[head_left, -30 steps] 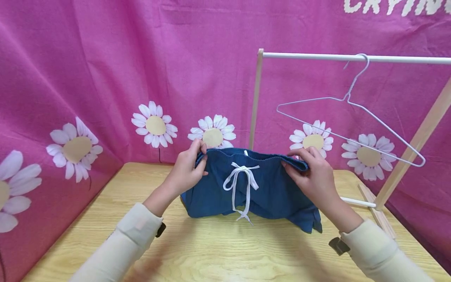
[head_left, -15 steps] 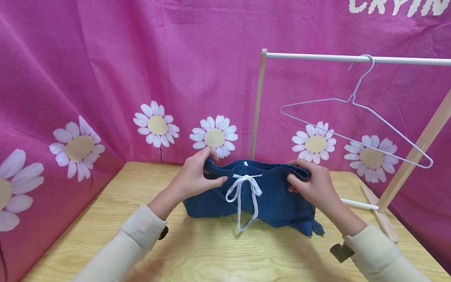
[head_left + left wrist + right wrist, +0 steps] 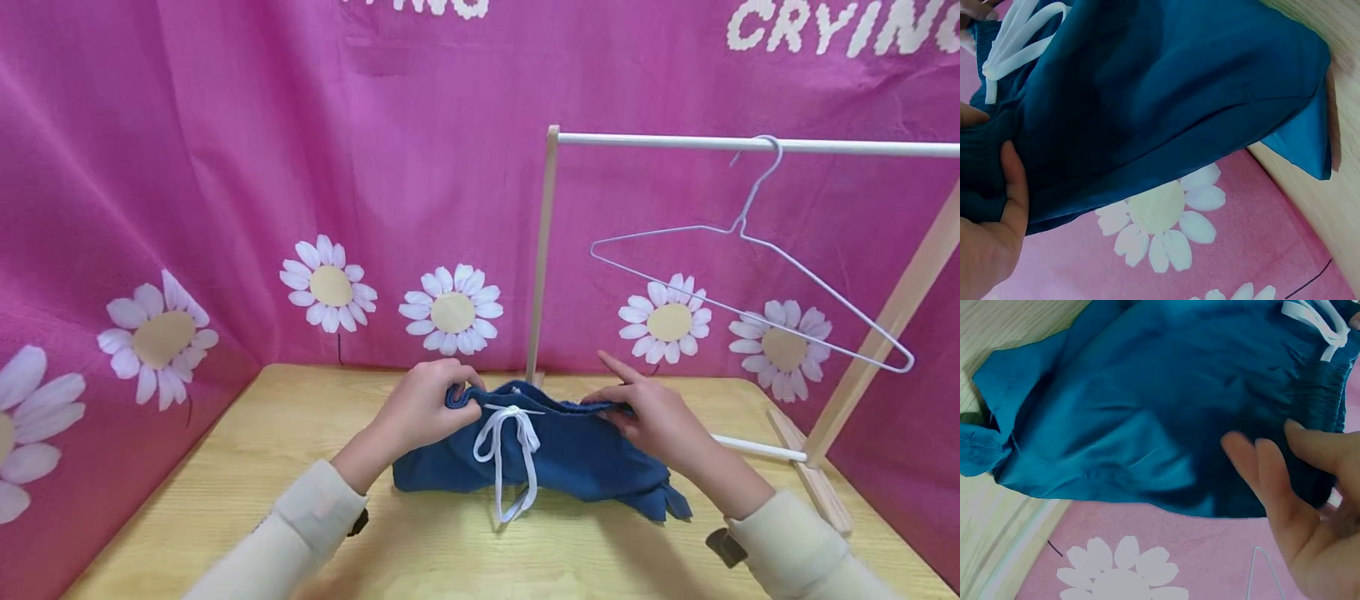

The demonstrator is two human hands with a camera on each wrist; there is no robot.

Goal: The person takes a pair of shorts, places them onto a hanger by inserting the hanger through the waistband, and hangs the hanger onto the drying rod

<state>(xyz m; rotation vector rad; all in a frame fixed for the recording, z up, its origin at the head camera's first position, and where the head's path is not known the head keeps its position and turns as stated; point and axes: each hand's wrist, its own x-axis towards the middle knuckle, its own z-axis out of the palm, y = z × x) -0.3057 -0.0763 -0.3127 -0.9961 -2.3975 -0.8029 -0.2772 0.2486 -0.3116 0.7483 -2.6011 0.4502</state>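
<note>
Dark blue shorts point(image 3: 570, 450) with an elastic waistband and a white drawstring point(image 3: 510, 442) tied in a bow stand bunched on the table, waistband up. My left hand point(image 3: 423, 408) pinches the left end of the waistband, thumb in front, fingers behind; in the left wrist view its thumb point(image 3: 1015, 187) presses the gathered cloth. At the waistband's right end, my right hand point(image 3: 656, 417) holds the cloth between thumb and fingers, with one finger raised and straight above it. The legs of the shorts point(image 3: 1135, 425) spread down to the tabletop, one hem folded outward at the right.
A wire hanger point(image 3: 738, 229) hangs from the white rail point(image 3: 660, 143) of a wooden rack at the right, whose foot point(image 3: 813, 475) rests on the wooden table point(image 3: 315, 442). Pink cloth point(image 3: 420, 192) printed with daisies covers the back and sides.
Both hands have lowered the waistband toward the table. My left hand has moved in toward the bow and regripped, and a finger of my right hand has lifted off.
</note>
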